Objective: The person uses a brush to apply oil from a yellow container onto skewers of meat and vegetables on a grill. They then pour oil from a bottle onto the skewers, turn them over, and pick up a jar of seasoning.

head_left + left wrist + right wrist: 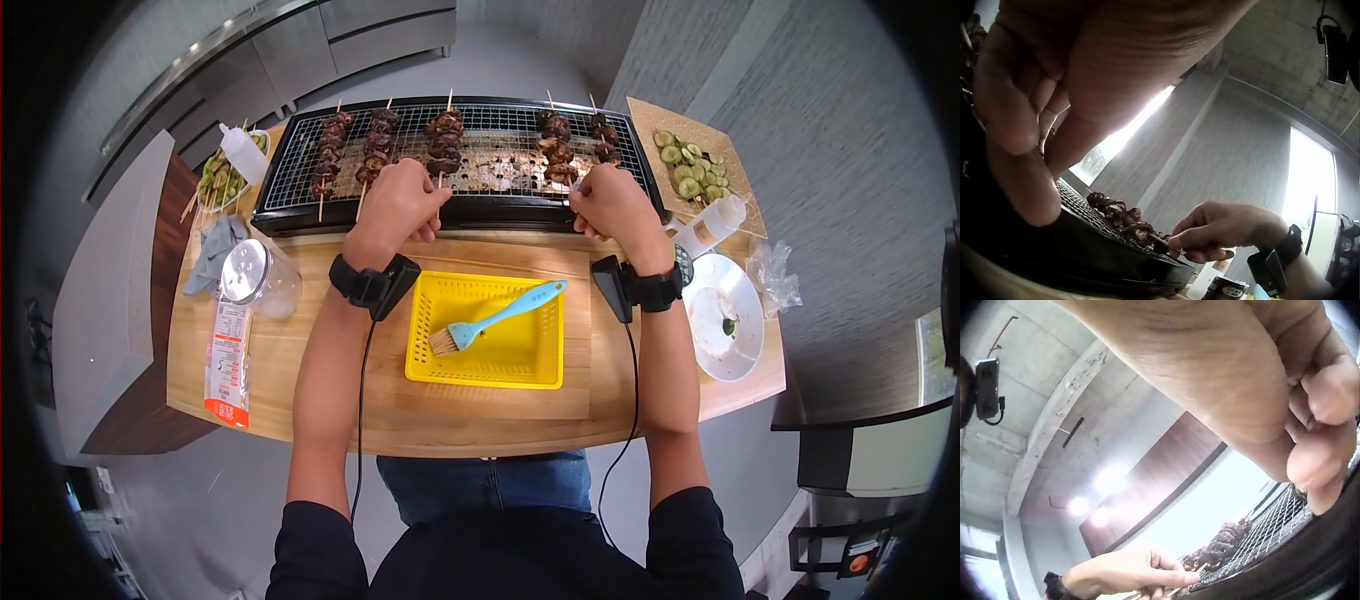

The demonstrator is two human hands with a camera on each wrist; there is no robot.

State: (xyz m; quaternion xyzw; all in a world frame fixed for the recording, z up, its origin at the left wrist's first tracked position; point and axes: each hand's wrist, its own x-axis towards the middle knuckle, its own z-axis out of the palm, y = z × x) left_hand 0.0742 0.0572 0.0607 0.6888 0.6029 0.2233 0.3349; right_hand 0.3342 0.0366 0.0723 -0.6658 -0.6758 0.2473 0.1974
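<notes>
On the black grill (505,213) lie several meat skewers, their wooden sticks pointing toward me. My left hand (398,205) is at the grill's front edge, thumb and fingers pinching the stick end of the middle meat skewer (444,140). Further right, my right hand (617,205) pinches the near end of another meat skewer (555,145). That grip shows in the left wrist view, where the stick runs from the browned meat (1119,215) into the fingertips. The right wrist view shows the left hand (1138,572) with a stick between thumb and fingers, beside dark meat (1225,544).
A yellow basket (485,377) with a blue basting brush (515,308) sits in front of me. Around it are a lidded jar (275,285), a seasoning packet (228,350), squeeze bottles (243,153), a white bowl (735,355) and a board (735,165) bearing sliced cucumber skewers.
</notes>
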